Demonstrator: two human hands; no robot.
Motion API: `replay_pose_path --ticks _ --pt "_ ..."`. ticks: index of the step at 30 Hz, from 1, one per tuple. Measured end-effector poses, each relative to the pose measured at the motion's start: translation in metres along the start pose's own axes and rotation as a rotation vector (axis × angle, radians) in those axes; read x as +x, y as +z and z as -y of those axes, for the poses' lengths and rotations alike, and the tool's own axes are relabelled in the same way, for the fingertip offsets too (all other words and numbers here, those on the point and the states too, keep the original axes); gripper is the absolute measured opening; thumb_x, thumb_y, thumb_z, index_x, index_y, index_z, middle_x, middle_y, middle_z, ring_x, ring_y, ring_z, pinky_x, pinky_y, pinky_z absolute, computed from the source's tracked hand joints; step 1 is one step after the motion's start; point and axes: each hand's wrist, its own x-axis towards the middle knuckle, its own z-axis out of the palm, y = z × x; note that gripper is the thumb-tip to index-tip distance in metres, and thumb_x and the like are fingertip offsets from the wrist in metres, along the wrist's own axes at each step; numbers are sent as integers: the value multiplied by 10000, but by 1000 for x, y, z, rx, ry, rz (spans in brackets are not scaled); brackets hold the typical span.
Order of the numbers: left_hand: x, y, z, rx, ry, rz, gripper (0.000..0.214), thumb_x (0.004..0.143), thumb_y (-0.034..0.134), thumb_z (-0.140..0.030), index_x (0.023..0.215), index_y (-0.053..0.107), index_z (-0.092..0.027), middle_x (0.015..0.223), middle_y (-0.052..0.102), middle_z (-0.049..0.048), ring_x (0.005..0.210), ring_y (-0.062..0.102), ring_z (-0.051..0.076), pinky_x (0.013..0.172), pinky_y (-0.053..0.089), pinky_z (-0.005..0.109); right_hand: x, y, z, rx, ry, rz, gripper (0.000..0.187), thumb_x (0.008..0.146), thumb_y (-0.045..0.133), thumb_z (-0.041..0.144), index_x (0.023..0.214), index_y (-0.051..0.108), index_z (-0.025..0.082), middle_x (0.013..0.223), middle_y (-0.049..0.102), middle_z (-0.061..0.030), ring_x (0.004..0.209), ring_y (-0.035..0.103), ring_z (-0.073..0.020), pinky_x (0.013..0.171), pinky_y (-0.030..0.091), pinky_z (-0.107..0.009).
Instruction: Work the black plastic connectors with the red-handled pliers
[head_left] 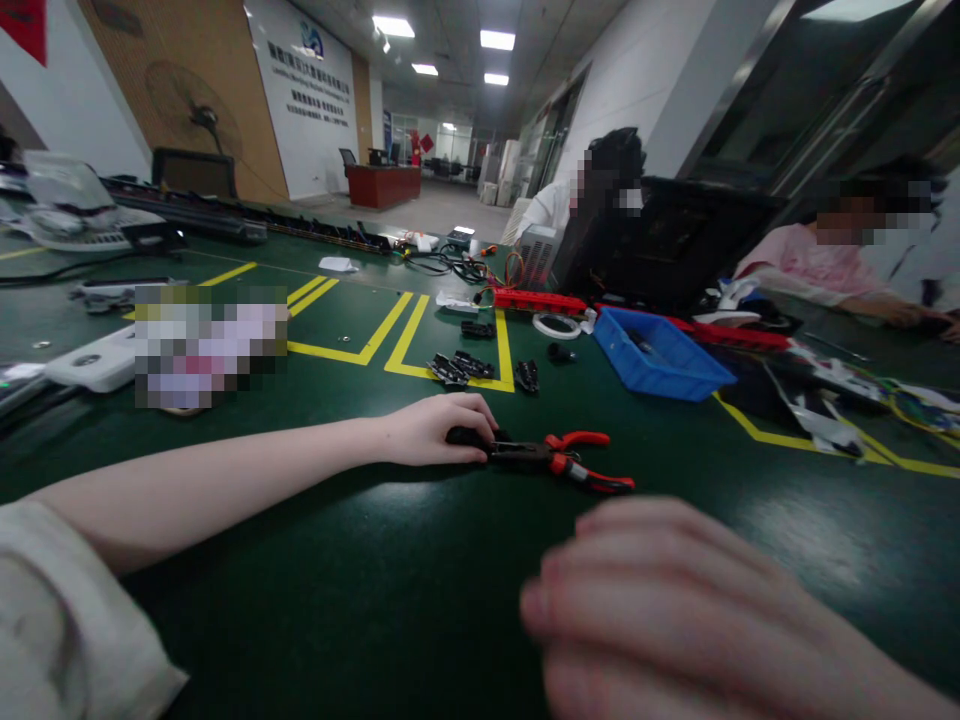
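Note:
My left hand (439, 430) rests on the green table with its fingers closed around a small black part (466, 437). Right beside those fingers lie red-handled pliers (525, 454), their jaws toward the black part and their handles spread to the right. Whether the jaws touch the part I cannot tell. Closer to the camera, my right hand (675, 600) is blurred, with its fingers curled together. Anything inside it is hidden. Beyond the left hand, several small black parts (461, 367) lie around the yellow tape lines.
A blue bin (652, 355) holding dark items stands right of the loose parts. Behind are a tape roll (557, 325), a red strip (540, 300) and cables (450, 262). A phone-like object (217, 355) lies at left. Two people sit across the table.

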Motion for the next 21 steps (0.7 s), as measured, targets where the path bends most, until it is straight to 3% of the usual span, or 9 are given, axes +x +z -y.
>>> replay_pose_path --ticks 2,4,6,8,14,21 --pt "0 0 0 -2 2 -13 152 870 693 -207 1015 704 -163 1134 626 103 1068 615 218 957 495 365 35 8 -37 -5 57 85 433 901 497 491 1303 592 361 1185 677 -67 1122 615 -303 867 550 -475" --pt "0 0 -1 -7 -9 -14 154 865 697 -201 1014 708 -164 1139 627 103 1067 616 219 958 495 375 53 21 -75 -6 134 146 499 918 526 467 1376 524 269 1340 582 -129 1217 556 -317 957 505 -508" --pt "0 -1 -2 -11 -23 -3 157 864 698 -197 1017 708 -164 1156 625 105 1074 615 219 959 496 378 53 35 -104 5 188 190 633 855 623 509 1407 474 236 1408 514 -159 1272 507 -339 1007 461 -552" --pt "0 -1 -2 -16 -27 5 159 867 697 -200 1021 706 -162 1168 622 106 1082 613 220 961 497 377 43 44 -120 44 249 245 624 855 624 526 1388 480 235 1375 534 -156 1240 534 -320 991 477 -532" --pt "1 -1 -1 -24 -27 -4 175 869 700 -214 1030 709 -146 1157 629 111 1055 622 213 944 506 363 33 44 -115 57 198 295 433 929 538 462 1285 535 215 1252 588 -140 1090 602 -266 905 517 -453" --pt "1 -2 -5 -29 -39 4 149 886 681 -205 1022 710 -151 1150 629 104 1057 620 206 945 499 346 33 41 -112 -106 101 174 435 905 565 457 1239 564 178 1175 624 -154 1039 615 -278 861 518 -433"
